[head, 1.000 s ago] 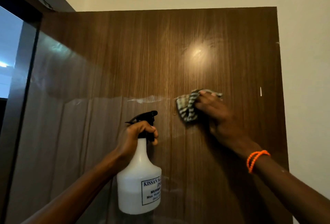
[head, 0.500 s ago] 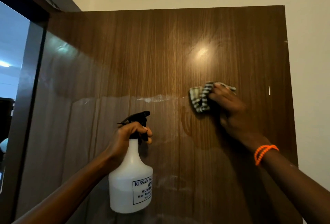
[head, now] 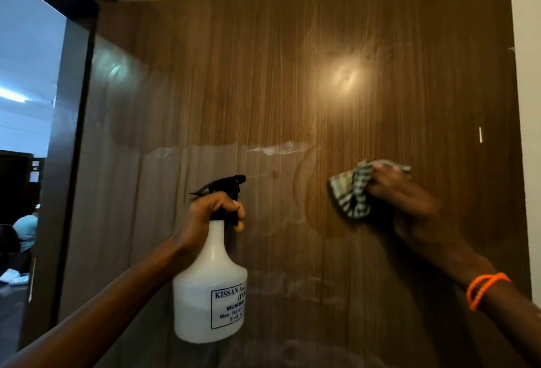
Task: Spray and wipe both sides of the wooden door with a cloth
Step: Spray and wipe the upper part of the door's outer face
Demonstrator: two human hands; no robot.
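The right hand (head: 409,200) presses the cloth (head: 351,192) on the door (head: 263,74); the left hand (head: 205,218) grips the spray bottle (head: 210,288).

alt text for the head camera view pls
The right hand presses a striped cloth against a brown wooden door, while the left hand grips a white spray bottle aimed at it. A wet streak crosses the door.

door (head: 263,80): glossy wood grain | bottle (head: 209,294): matt white plastic | cloth (head: 349,192): striped fabric
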